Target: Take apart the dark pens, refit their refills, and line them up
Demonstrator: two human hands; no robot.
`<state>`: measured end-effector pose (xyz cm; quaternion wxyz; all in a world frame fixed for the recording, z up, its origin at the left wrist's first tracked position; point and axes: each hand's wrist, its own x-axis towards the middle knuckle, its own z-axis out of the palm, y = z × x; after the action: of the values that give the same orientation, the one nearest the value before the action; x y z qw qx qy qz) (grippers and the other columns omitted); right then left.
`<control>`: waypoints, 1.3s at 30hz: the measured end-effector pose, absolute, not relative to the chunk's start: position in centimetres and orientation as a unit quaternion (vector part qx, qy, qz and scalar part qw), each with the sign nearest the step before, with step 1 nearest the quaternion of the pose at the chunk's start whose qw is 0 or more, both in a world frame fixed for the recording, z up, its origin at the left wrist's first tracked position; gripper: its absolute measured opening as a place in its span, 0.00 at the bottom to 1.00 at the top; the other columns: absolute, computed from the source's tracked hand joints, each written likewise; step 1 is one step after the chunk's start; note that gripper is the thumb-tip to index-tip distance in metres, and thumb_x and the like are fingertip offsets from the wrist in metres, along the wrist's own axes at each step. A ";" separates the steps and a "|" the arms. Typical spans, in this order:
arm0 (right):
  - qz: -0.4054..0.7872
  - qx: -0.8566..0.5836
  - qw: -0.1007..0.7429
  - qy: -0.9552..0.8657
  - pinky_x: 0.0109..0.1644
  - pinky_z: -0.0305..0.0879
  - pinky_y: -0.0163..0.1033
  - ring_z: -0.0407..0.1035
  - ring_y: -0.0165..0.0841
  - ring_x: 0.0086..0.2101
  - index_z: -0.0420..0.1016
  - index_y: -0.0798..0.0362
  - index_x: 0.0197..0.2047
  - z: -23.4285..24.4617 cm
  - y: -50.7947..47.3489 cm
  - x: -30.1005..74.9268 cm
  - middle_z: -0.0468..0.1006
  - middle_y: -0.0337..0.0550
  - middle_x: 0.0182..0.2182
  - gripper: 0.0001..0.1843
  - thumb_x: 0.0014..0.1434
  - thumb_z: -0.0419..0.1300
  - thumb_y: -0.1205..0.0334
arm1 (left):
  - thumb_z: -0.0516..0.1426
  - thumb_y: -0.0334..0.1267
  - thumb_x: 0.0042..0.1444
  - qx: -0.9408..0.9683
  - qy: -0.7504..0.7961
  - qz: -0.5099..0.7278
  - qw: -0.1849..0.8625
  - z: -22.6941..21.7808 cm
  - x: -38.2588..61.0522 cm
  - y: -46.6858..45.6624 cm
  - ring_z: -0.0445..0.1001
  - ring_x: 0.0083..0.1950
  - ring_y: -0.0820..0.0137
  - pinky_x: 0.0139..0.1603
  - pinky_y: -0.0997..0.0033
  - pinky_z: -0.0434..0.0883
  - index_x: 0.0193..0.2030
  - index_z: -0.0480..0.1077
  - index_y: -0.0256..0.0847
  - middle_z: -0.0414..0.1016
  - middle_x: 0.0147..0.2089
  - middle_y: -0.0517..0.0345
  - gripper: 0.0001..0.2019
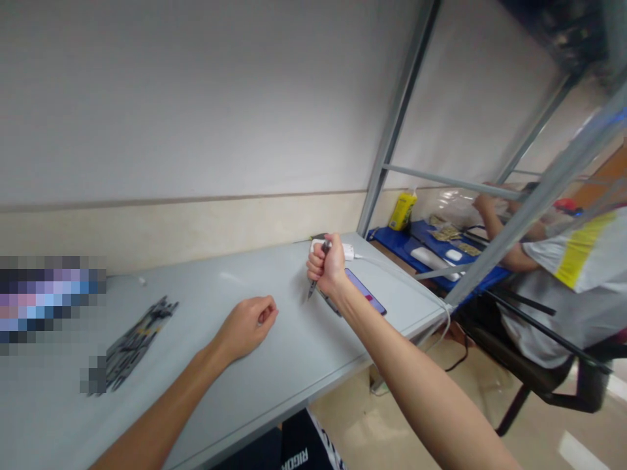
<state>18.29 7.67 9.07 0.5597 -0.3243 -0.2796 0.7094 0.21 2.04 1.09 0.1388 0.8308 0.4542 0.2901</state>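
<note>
My right hand is closed in a fist around a dark pen, above the right part of the grey table. The thumb lies at the pen's top end and its tip slants down to the left. My left hand rests on the table with the fingers curled in, and nothing shows in it. A bunch of several dark pens lies to the left of it. Beside my right wrist lies a phone with a lit screen, partly covered by my arm.
A white charger with a cable sits behind my right hand. A grey metal frame rises at the table's right end. Past it, a person sits on a black chair at a blue table with a yellow packet.
</note>
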 end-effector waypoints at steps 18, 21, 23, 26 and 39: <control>0.668 -0.426 0.466 -0.395 0.18 0.47 0.29 0.51 0.25 0.14 0.62 0.50 0.34 6.1 8.1 17.6 0.56 0.29 0.15 0.15 0.60 0.42 0.50 | 0.47 0.36 0.58 0.793 0.535 0.285 -0.067 2.7 -2.8 3.1 0.68 0.37 0.64 0.40 0.66 0.64 0.35 0.68 0.40 0.71 0.31 0.54 0.10; 0.520 -0.513 0.402 -0.552 0.22 0.53 0.31 0.57 0.26 0.18 0.66 0.52 0.37 4.7 8.0 16.7 0.61 0.31 0.18 0.09 0.58 0.48 0.59 | 0.47 0.35 0.56 0.771 0.583 0.220 -0.129 3.0 -4.3 3.5 0.68 0.42 0.59 0.43 0.62 0.65 0.37 0.70 0.37 0.73 0.35 0.50 0.11; 0.372 -0.551 0.341 -0.665 0.28 0.57 0.33 0.62 0.28 0.23 0.69 0.53 0.36 3.9 7.7 16.4 0.66 0.35 0.21 0.08 0.57 0.50 0.62 | 0.47 0.34 0.55 0.766 0.593 0.196 -0.152 3.2 -5.1 3.7 0.68 0.43 0.58 0.44 0.61 0.65 0.35 0.72 0.37 0.74 0.37 0.49 0.12; 0.138 -0.556 0.233 -0.786 0.38 0.59 0.37 0.66 0.34 0.34 0.73 0.56 0.36 2.9 7.1 16.3 0.74 0.46 0.30 0.10 0.57 0.51 0.64 | 0.47 0.34 0.55 0.758 0.602 0.185 -0.169 3.7 -5.8 3.9 0.68 0.44 0.58 0.46 0.61 0.66 0.36 0.73 0.37 0.75 0.38 0.49 0.14; -0.143 -0.566 0.101 -0.805 0.44 0.54 0.48 0.57 0.46 0.46 0.73 0.56 0.41 2.2 7.1 19.3 0.71 0.54 0.41 0.12 0.59 0.53 0.61 | 0.46 0.36 0.54 0.737 0.659 0.103 -0.111 4.0 -5.9 3.7 0.65 0.49 0.53 0.41 0.54 0.67 0.41 0.73 0.40 0.72 0.45 0.47 0.16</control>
<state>19.32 7.09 2.23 0.1012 -0.5663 -0.8054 -0.1431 -5.88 3.69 3.97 -0.1111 0.7367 0.6590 0.1035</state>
